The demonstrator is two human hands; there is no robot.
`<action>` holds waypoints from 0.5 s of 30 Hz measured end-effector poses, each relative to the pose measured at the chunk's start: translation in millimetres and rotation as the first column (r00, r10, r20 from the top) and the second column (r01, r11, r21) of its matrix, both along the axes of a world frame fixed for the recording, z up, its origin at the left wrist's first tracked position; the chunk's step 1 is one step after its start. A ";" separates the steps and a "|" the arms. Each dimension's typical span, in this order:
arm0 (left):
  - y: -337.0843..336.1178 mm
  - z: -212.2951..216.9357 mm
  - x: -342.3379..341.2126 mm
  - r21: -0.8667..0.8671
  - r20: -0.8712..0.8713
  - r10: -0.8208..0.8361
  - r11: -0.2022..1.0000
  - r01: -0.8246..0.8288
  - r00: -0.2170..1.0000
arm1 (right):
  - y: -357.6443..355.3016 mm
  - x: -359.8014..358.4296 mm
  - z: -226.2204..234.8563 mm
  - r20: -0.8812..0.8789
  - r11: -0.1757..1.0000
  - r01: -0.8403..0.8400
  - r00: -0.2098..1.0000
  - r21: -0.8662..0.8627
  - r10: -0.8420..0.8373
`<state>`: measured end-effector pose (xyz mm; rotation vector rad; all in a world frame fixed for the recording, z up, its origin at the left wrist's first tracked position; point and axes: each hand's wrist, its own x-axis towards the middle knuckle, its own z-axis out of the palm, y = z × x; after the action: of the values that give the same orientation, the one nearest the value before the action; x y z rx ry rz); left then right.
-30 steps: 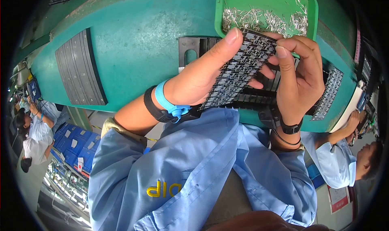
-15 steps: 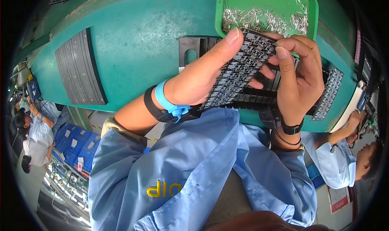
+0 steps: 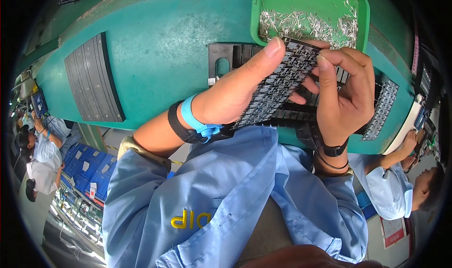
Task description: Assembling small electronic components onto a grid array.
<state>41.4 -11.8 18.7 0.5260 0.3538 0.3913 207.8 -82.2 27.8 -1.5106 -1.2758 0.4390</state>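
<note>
My left hand (image 3: 235, 87) grips a black circuit board panel (image 3: 282, 77), thumb across its face and fingers behind it. The panel is tilted, with rows of small repeated boards on it. At its upper right edge, my right hand (image 3: 346, 91) has thumb and index finger pinched together. A tiny bright glint shows at those fingertips, too small to name. Just beyond the panel stands a green tray (image 3: 255, 14) with many loose silvery metal pins (image 3: 301, 22). Under both hands lies a black slotted fixture (image 3: 226, 49), mostly hidden.
A black ribbed plate (image 3: 94, 80) lies on the left of the green tabletop (image 3: 155, 47). Another circuit board panel (image 3: 382, 110) rests on the right. A co-worker (image 3: 393, 183) sits at the right; others (image 3: 44, 160) are at far left, near blue bins (image 3: 89, 171).
My right hand has shifted slightly down, its fingertips still by the panel's upper right edge. The panel and my left hand have barely moved.
</note>
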 end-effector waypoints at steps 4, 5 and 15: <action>-0.3 -2.4 -1.1 0.017 0.017 -0.008 1.000 0.008 1.000 | 1.8 1.6 0.1 -0.169 1.000 -0.030 0.985 0.006 0.030; -0.1 -2.9 -1.3 0.018 0.018 -0.009 1.000 0.008 1.000 | 2.2 2.3 0.5 -0.259 0.999 -0.045 0.965 0.008 0.046; 2.3 -5.5 -1.5 0.022 0.097 -0.080 0.997 0.078 0.992 | 2.8 19.3 14.9 -0.886 0.963 -0.253 0.462 -0.095 0.034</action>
<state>39.9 -9.5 13.2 0.5352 0.2348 0.3425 227.1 -79.3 42.7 -1.0358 -0.4933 1.3269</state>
